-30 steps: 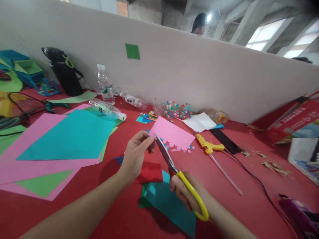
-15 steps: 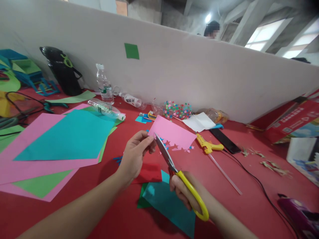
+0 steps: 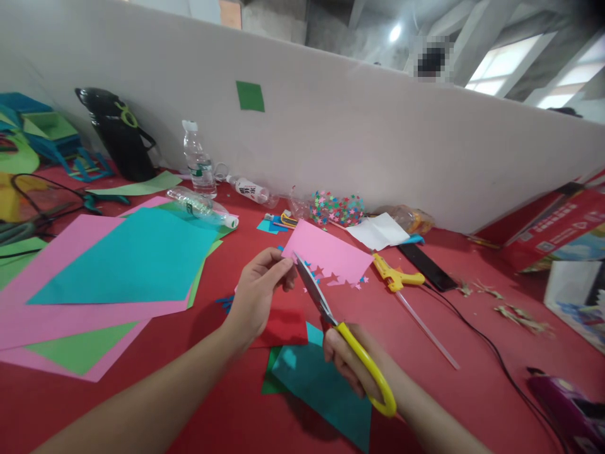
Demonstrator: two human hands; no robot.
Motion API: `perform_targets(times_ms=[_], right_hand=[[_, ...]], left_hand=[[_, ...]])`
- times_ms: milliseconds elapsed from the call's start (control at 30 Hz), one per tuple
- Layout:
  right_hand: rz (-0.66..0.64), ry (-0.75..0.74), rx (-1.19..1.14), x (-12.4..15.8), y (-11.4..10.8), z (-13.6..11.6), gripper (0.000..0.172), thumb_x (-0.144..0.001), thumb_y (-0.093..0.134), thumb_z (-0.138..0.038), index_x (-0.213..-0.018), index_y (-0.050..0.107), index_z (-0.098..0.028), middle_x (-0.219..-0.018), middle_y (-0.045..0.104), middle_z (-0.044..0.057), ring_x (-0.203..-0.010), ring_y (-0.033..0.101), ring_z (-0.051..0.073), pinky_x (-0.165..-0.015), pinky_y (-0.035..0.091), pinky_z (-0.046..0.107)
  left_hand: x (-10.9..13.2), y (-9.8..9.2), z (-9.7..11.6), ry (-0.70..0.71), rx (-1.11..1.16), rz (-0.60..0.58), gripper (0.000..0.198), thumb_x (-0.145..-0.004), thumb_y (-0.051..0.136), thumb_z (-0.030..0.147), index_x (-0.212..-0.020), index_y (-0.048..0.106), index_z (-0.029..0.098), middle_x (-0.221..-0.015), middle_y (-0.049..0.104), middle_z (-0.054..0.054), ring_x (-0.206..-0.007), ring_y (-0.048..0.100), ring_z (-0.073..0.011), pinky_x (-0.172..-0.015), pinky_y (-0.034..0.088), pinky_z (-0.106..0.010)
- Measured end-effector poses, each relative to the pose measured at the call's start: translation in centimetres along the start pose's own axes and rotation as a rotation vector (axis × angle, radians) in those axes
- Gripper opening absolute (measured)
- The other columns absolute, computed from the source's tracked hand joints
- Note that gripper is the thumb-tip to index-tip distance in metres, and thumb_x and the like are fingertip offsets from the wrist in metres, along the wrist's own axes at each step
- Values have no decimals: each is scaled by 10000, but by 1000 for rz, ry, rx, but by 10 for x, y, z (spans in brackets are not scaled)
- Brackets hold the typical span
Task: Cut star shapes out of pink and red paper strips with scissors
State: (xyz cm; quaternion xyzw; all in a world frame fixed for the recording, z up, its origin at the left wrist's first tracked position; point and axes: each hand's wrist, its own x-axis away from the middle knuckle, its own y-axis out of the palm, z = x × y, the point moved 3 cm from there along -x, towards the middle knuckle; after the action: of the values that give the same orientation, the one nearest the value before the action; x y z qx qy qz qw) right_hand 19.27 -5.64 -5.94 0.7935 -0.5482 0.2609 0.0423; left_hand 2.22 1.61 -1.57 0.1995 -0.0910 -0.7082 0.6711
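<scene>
My left hand (image 3: 261,287) pinches the left corner of a pink sheet of paper (image 3: 326,249) between thumb and fingers. The sheet's lower edge is jagged with star-shaped cuts. In my right hand (image 3: 347,359) is a pair of scissors (image 3: 359,353) with yellow handles, its blade tips at the paper's left corner near my left fingertips. Small pink and blue paper stars (image 3: 358,285) show along the cut edge. Below my hands lie a red sheet (image 3: 288,321) and a teal sheet (image 3: 326,384) on the red tabletop.
Large coloured sheets (image 3: 137,258) are stacked at left, with an empty plastic bottle (image 3: 203,208) across them. A yellow glue gun (image 3: 397,275), its cord trailing right, lies beside a black phone (image 3: 428,268). A star-filled clear bottle (image 3: 336,208) rests near the white partition (image 3: 354,126).
My hands, the paper and the scissors are almost still. Behind the partition, a person's head has shifted to the right.
</scene>
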Motion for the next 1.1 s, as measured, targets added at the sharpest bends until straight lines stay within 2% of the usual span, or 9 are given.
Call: perform_targets(times_ms=[300, 567, 867, 1100], right_hand=[[64, -17, 52, 5, -1, -6, 495, -769, 428, -691, -649, 465, -212, -371, 294, -107, -264, 282, 58, -264, 229, 168], [70, 13, 46, 5, 1, -11, 392, -834, 471, -550, -639, 471, -209, -329, 305, -99, -266, 305, 70, -290, 234, 175], [67, -57, 58, 6, -3, -10, 481, -772, 440, -682, -652, 442, -217, -386, 295, -106, -269, 274, 58, -271, 226, 178], [75, 42, 64, 5, -3, -16, 359, -787, 474, -540, -617, 415, -229, -306, 262, -119, -236, 263, 62, -262, 196, 176]], left_hand=[[-1, 2, 2, 4, -4, 2, 153, -830, 604, 186, -683, 564, 182, -582, 590, 39, -521, 504, -72, -520, 391, -196], [-1, 3, 5, 10, -23, -4, 167, -819, 610, 201, -667, 545, 181, -582, 574, 40, -528, 497, -75, -521, 389, -200], [0, 1, 7, 18, -97, -13, 143, -801, 614, 203, -674, 550, 186, -559, 572, 41, -504, 480, -76, -490, 356, -201], [-1, 0, 7, 21, -84, -38, 131, -822, 602, 202, -700, 556, 185, -572, 571, 43, -522, 491, -77, -507, 377, -197]])
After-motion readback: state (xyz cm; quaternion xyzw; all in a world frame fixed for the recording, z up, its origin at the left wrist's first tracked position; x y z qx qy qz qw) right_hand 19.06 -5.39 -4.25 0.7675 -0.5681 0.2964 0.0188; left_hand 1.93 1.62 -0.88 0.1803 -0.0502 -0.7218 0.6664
